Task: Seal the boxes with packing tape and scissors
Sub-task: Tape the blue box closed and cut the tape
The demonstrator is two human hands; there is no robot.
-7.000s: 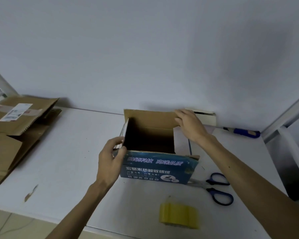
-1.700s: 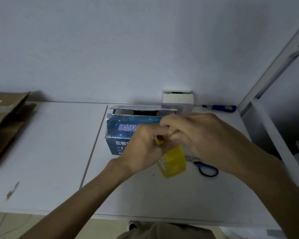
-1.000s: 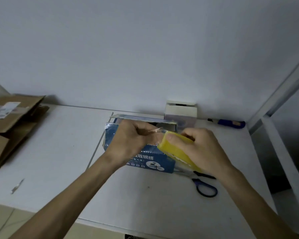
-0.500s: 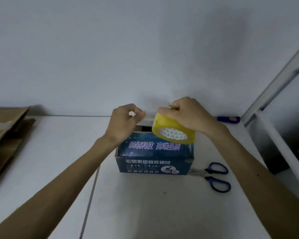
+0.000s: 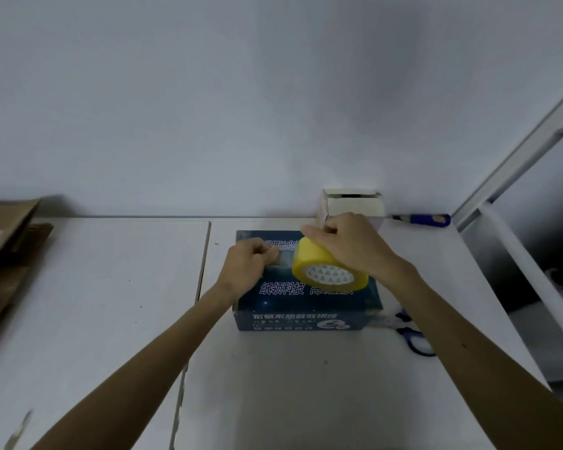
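Now my right hand (image 5: 348, 245) grips the tape roll (image 5: 325, 271), likely light and stiff, by its rim; at 9 o'clock my left hand (image 5: 247, 264) pinches the sticky tape end (image 5: 281, 259) onto the box (image 5: 306, 306).

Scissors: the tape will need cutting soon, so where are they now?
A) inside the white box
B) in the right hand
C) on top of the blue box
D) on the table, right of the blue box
D: the scissors lie on the table beside the blue box; the right hand grips the tape roll.
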